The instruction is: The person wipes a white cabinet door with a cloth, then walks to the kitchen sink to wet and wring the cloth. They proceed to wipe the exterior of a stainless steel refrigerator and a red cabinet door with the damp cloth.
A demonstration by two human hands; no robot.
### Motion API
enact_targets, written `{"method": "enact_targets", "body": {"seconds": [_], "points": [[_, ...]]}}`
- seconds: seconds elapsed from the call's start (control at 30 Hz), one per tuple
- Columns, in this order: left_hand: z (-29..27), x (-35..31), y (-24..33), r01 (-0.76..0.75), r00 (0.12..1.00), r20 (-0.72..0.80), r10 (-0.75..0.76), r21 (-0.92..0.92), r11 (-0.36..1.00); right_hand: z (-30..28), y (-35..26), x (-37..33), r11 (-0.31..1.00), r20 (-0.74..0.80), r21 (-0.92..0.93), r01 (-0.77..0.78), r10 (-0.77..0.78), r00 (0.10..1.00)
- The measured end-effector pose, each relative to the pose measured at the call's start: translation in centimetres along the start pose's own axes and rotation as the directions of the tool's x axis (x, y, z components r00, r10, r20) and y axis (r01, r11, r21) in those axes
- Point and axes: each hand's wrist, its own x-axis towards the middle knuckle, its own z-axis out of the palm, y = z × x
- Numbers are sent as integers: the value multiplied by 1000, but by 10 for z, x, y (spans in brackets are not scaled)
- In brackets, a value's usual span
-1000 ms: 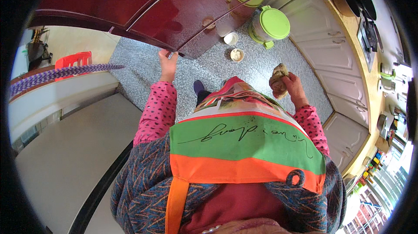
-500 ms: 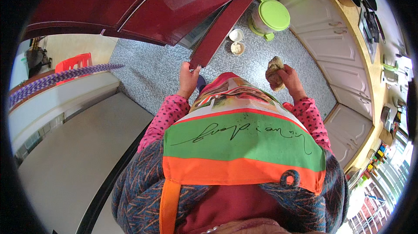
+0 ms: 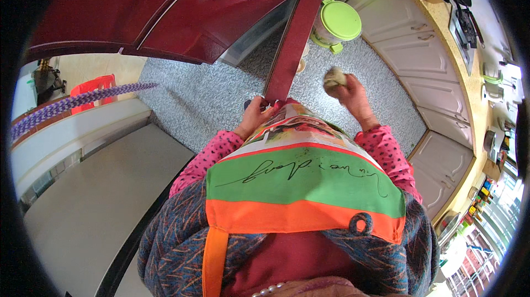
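My left hand (image 3: 258,116) has its fingers closed round the near end of a dark red door (image 3: 290,48), which stands ajar from a tall glossy red cabinet or fridge (image 3: 182,15). A grey interior shows in the gap, but its contents cannot be made out. Out to the right, my right hand (image 3: 354,98) pinches a crumpled brownish-grey rag (image 3: 334,80) above the floor, touching nothing else. Two small white bowls (image 3: 301,65) on the floor are mostly hidden behind the door.
A clear bin with a lime-green lid (image 3: 340,20) stands on the speckled grey floor (image 3: 193,90) beyond the door. White cupboards (image 3: 425,59) and a worktop (image 3: 469,98) run along the right. On the left are a grey surface (image 3: 105,197) and a red chair (image 3: 94,90).
The red door has swung wider to the right, my left hand moving with it, and now covers most of the bowls. My right hand has shifted slightly left with the rag.
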Motion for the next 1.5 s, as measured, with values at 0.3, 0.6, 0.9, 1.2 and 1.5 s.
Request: {"method": "enact_targets", "body": {"seconds": [0.3,0.6,0.9,1.2,1.5], "points": [[47,1,-92,-140,985,66,161,-245,959,88,-59,14,523,486,-434,733,-549,680],[3,5,2,73,977,184,-108,189,979,65,-20,176,640,-14,-548,538,-651,759],[-14,9,12,71,950,284,-128,202,977,25,-29,293,680,-85,-677,283,-453,887],[-29,13,11,363,926,-28,-376,-202,910,88,-30,115,821,377,187,539,-567,732],[-66,-86,-44,316,853,-363,-375,-212,925,178,-49,135,796,590,20,605,-498,636]]}}
